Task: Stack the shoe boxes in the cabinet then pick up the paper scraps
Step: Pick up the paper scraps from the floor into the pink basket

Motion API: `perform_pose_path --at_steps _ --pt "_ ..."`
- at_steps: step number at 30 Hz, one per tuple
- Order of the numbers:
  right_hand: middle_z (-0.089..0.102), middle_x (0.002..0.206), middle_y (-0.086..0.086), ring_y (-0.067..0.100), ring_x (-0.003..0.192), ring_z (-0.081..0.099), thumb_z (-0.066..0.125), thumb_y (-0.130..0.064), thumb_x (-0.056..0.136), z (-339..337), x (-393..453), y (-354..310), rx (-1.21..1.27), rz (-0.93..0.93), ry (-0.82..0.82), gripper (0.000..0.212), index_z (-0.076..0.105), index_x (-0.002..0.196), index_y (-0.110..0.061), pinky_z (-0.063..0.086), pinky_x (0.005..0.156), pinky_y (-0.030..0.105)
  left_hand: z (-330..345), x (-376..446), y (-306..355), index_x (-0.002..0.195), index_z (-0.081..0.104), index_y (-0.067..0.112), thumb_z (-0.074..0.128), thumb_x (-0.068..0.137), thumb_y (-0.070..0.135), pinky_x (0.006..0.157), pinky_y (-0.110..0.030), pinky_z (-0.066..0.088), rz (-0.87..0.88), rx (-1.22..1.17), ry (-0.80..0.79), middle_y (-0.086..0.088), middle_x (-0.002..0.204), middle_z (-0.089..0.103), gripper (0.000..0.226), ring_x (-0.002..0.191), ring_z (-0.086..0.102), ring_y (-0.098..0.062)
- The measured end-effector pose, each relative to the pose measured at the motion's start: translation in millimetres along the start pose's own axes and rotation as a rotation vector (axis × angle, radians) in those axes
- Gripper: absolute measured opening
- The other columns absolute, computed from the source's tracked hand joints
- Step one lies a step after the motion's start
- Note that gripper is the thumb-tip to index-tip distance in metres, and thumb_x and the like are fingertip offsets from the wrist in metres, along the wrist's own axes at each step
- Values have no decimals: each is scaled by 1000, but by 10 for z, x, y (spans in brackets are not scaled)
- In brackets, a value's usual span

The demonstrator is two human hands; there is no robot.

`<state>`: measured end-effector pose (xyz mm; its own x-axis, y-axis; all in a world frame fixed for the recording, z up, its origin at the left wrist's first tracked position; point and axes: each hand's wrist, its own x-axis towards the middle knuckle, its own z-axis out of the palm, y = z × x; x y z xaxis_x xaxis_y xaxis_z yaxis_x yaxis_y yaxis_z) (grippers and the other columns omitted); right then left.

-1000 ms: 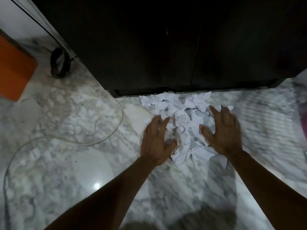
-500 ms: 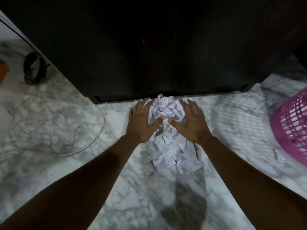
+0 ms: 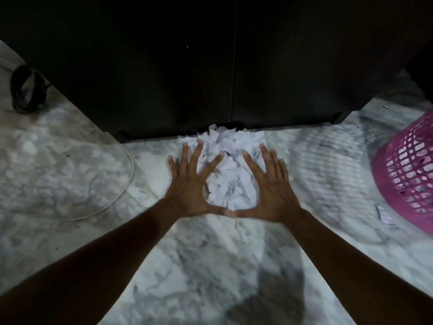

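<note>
A heap of white paper scraps (image 3: 228,170) lies on the marble floor against the foot of the dark cabinet (image 3: 210,66), whose two doors are closed. My left hand (image 3: 191,181) lies flat on the floor at the heap's left side, fingers spread. My right hand (image 3: 269,184) lies flat at the heap's right side, fingers spread. The two thumbs meet at the near edge, so both hands ring the heap. Neither hand holds anything. No shoe boxes are in view.
A pink lattice basket (image 3: 407,174) stands on the floor at the right, with one stray paper scrap (image 3: 384,213) beside it. A white cable (image 3: 121,184) curves over the floor at the left. A coiled black cord (image 3: 25,90) lies at the far left.
Both hands have swept the spread scraps toward the cabinet into a tighter heap, then slid back to its near edge with thumbs touching. The view has shifted right, showing more of the pink basket.
</note>
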<state>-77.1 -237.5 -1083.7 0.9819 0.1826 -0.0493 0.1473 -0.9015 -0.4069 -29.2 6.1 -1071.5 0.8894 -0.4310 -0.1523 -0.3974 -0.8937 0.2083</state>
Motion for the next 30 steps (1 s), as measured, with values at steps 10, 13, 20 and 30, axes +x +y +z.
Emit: perform_pose_path --at_steps 10,13,20,30 --pt "19 166 17 39 155 18 55 -96 59 104 915 -56 -74 14 99 120 15 161 -46 18 121 68 70 482 -233 159 8 48 49 53 103 122 -65 10 15 -58 161 -9 169 11 126 155 10 -36" --pt "41 151 17 40 142 39 57 -85 64 248 999 -149 -42 19 237 107 35 156 -37 30 115 64 132 558 -203 156 28 29 62 57 85 120 -52 25 35 -98 257 -10 158 32 119 143 31 -32" --pt "56 130 10 41 125 48 54 -68 78 274 1181 -308 -48 73 280 71 58 136 -28 41 100 52 141 692 -119 136 52 6 62 73 47 106 -49 42 63 -228 329 -12 127 56 76 118 50 -33" --pt "73 109 9 32 89 67 78 -28 77 423 914 -570 49 47 334 35 73 108 -12 60 66 38 201 525 41 118 67 -4 43 79 13 98 -28 43 -28 -505 486 -21 111 71 49 104 62 -27"
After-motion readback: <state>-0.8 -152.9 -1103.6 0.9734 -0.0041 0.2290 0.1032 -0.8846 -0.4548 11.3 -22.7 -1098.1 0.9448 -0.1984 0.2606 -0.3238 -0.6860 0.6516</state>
